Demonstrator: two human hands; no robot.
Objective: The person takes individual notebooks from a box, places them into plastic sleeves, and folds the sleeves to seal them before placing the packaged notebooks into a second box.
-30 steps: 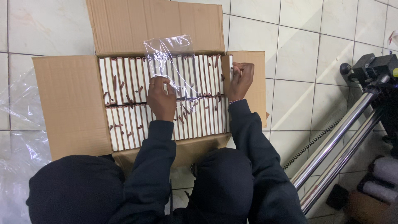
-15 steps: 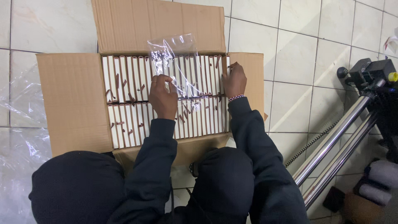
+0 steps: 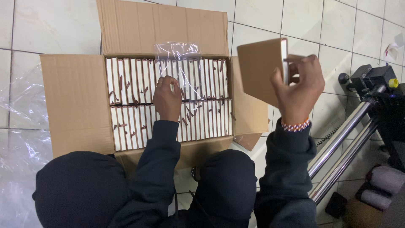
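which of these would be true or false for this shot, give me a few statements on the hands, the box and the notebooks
1. The right hand holds a brown notebook lifted above the box. True.
2. The left hand is empty and rests on the floor tiles. False: it pinches a clear plastic bag over the packed notebooks.
3. The cardboard box is shut. False: its flaps are folded open.
4. The notebooks in the box stand on edge in two rows. True.
5. A metal tripod lies on the tiles at the person's right. True.
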